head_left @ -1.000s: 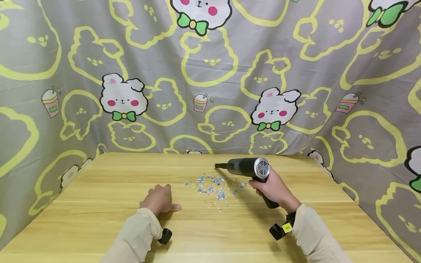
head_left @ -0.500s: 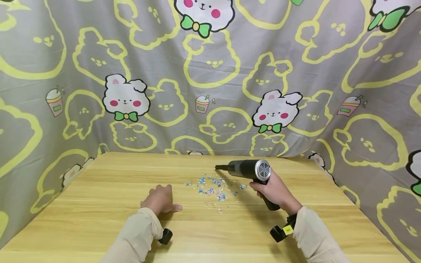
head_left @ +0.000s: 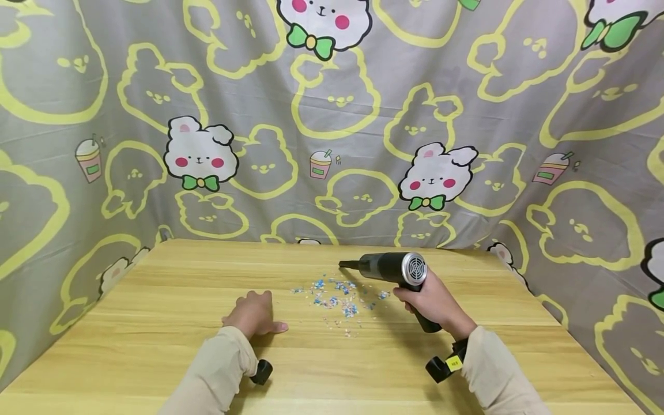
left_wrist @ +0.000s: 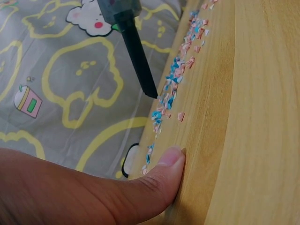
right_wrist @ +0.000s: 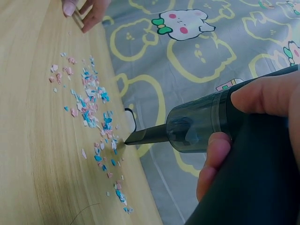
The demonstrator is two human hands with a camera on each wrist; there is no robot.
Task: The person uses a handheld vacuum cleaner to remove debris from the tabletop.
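Observation:
My right hand grips the handle of a black handheld vacuum cleaner, fingers wrapped round it. The vacuum's clear dust cup holds some bluish bits, and its narrow nozzle points left, its tip close over the far side of the scraps. Blue, pink and white paper scraps lie scattered on the wooden table between the hands. Left of them, my left hand rests on the tabletop with nothing in it, thumb stretched toward the scraps.
A grey curtain with rabbit and yellow outline prints hangs behind the table and on both sides. Small black wrist cameras sit below each sleeve, the right one with a yellow tag. A thin dark hair lies near the scraps.
The head view has shifted slightly. Both hands, the vacuum cleaner and the scraps stay practically where they were.

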